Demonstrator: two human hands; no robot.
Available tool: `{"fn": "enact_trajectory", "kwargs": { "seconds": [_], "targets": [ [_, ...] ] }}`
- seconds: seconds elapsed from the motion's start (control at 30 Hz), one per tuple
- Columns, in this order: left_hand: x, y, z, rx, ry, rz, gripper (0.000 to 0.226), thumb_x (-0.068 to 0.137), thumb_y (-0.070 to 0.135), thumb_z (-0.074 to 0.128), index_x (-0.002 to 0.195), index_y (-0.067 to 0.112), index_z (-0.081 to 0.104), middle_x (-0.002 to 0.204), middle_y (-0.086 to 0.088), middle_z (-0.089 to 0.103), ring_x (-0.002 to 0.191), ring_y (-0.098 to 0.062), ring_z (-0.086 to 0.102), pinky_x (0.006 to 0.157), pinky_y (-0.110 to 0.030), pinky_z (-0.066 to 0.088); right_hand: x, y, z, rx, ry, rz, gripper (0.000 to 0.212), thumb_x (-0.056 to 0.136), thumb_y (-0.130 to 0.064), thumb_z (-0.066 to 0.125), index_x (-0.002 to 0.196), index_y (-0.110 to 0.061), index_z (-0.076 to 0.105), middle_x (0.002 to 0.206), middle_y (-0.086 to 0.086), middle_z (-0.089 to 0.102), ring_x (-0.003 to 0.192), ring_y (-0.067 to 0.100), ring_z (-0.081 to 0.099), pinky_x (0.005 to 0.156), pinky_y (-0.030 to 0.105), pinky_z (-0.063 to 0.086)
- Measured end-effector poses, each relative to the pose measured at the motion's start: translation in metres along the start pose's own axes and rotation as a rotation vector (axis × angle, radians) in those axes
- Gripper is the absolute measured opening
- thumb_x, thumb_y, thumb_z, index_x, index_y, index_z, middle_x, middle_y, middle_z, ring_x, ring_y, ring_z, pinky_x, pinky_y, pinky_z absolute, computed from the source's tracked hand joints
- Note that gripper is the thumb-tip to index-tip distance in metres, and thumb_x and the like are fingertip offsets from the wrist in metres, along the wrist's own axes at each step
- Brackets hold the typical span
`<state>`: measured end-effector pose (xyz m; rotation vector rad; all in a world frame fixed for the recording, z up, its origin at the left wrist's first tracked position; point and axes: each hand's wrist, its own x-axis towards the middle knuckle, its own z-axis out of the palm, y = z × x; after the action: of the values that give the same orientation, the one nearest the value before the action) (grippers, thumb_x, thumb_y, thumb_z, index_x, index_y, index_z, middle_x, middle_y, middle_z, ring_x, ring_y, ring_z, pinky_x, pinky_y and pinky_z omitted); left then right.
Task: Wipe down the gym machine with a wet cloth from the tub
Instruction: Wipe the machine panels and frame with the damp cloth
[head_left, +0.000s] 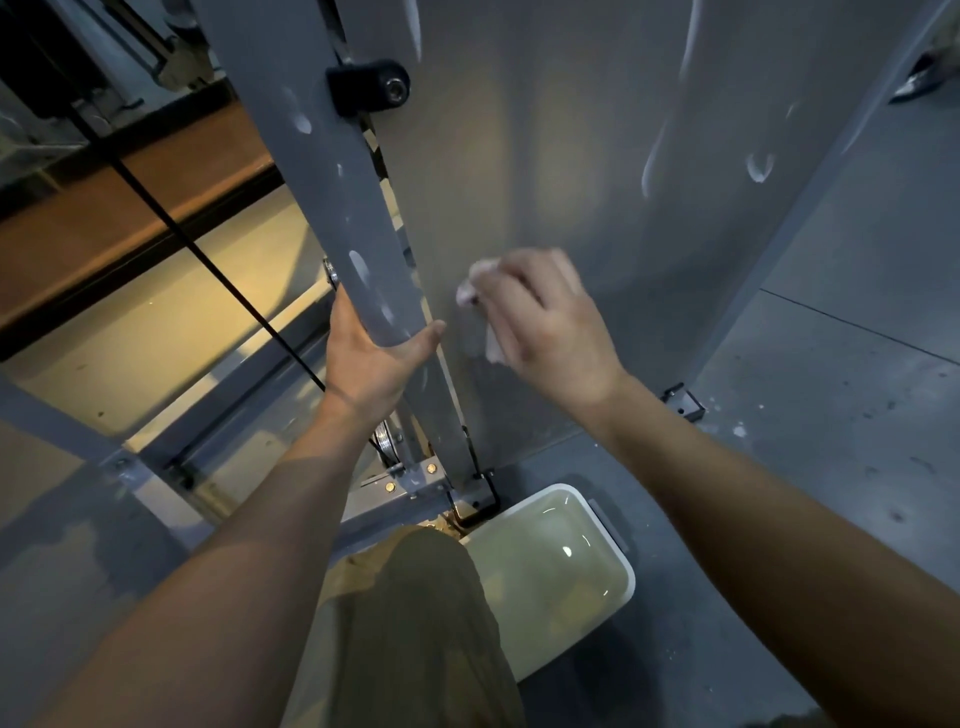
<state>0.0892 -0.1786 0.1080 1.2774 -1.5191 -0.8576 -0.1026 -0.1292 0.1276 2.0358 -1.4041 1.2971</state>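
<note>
Status: wiping under way. Right hand (545, 322) is on the low part of the machine's grey panel (571, 156). Its grip is closed round a bunched pale cloth (475, 283), pressed to the metal. The cloth shows at the far-left of the fingers and below the palm. Left hand (371, 358) grips the grey upright post (332, 182) just left of the panel, thumb across its near face. Bracing, by the look of it.

Done, as judged: pale wet streaks (758, 166) high on the panel and drops along the post suggest both are at least partly wetted.

Left, as judged: the low strip of panel beneath the cloth looks dull and unstreaked. The bolted foot near the tub shows no sign of wiping. Rest of machine cannot be judged.

Tub (626, 577) sits on the floor (831, 441) at the machine's foot, near-right of the post, holding cloudy water.

Hard to make out:
- Right hand and cloth are blurred, so the cloth's size and wetness are unclear.
- Left fingers are hidden behind the post.
- An olive trouser leg (415, 623) covers the tub's left rim.
- The panel top is cut off by the frame.
- The black cable (171, 223) at left passes behind the left arm, its end unseen.
</note>
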Motion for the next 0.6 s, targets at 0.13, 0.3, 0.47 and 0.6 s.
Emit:
{"fn": "enact_trajectory", "kwargs": {
  "seconds": [0.13, 0.3, 0.47, 0.6],
  "targets": [
    [-0.001, -0.001, -0.001, 0.029, -0.021, -0.004, 0.073, 0.076, 0.029, 0.090, 0.136, 0.012, 0.053, 0.123, -0.005, 0.068, 0.111, -0.011, 0.067, 0.091, -0.014, 0.053, -0.022, -0.003, 0.023, -0.056, 0.067, 0.075, 0.023, 0.095, -0.001, 0.058, 0.109, -0.007, 0.075, 0.112, 0.006, 0.062, 0.088, 0.036, 0.059, 0.079, 0.039, 0.054],
    [-0.001, 0.000, -0.002, 0.022, -0.038, -0.012, 0.075, 0.075, 0.033, 0.090, 0.137, 0.014, 0.052, 0.122, -0.002, 0.068, 0.109, -0.008, 0.067, 0.089, -0.013, 0.054, -0.030, 0.022, 0.012, -0.092, -0.129, -0.081, 0.029, 0.096, -0.001, 0.052, 0.114, -0.019, 0.066, 0.106, 0.007, 0.069, 0.087, 0.033, 0.059, 0.059, 0.041, 0.056],
    [-0.003, 0.002, -0.001, -0.003, -0.039, -0.039, 0.076, 0.078, 0.028, 0.088, 0.142, 0.016, 0.049, 0.126, 0.001, 0.066, 0.112, -0.005, 0.066, 0.088, -0.011, 0.053, 0.022, 0.022, -0.017, 0.040, 0.156, 0.170, 0.021, 0.101, -0.004, 0.053, 0.110, -0.024, 0.054, 0.111, -0.019, 0.054, 0.090, 0.029, 0.064, 0.076, 0.046, 0.056],
    [-0.001, 0.002, -0.002, -0.006, -0.035, -0.009, 0.070, 0.079, 0.020, 0.089, 0.138, 0.011, 0.053, 0.124, -0.004, 0.069, 0.112, -0.010, 0.068, 0.095, -0.021, 0.055, -0.022, 0.016, -0.004, -0.072, -0.142, 0.073, 0.029, 0.109, -0.026, 0.039, 0.129, -0.018, 0.059, 0.124, 0.002, 0.051, 0.098, 0.027, 0.056, 0.072, 0.046, 0.056]
  ]
}}
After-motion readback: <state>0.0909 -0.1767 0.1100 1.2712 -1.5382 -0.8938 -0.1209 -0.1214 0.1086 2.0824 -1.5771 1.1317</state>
